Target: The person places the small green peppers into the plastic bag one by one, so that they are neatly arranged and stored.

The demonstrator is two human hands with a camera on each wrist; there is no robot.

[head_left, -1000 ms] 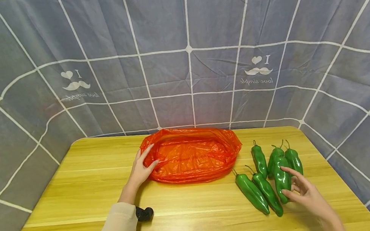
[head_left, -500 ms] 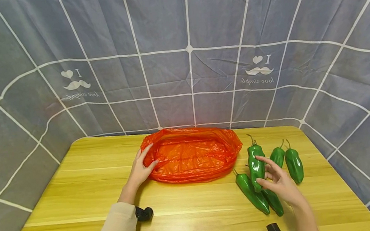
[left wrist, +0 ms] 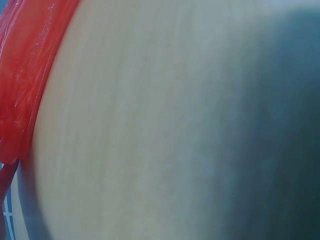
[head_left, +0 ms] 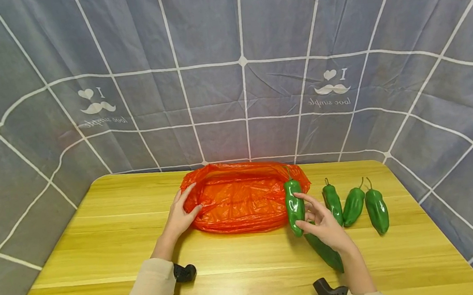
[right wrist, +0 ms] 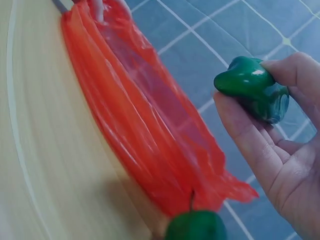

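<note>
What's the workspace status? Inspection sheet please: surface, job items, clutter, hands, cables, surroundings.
Surface: wood-grain table, rounded far corners.
Job items: red bag, mouth open; green pepper in hand; at least four loose peppers on the table.
Clutter: nothing seen.
Hands: left hand touches the bag's left end; right hand pinches the green pepper; black piece by each wrist.
Cables: nothing seen.
Surroundings: white-lined grey curtain behind and beside the table.

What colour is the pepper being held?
The held pepper is glossy green, seen best along its length in the head view.
</note>
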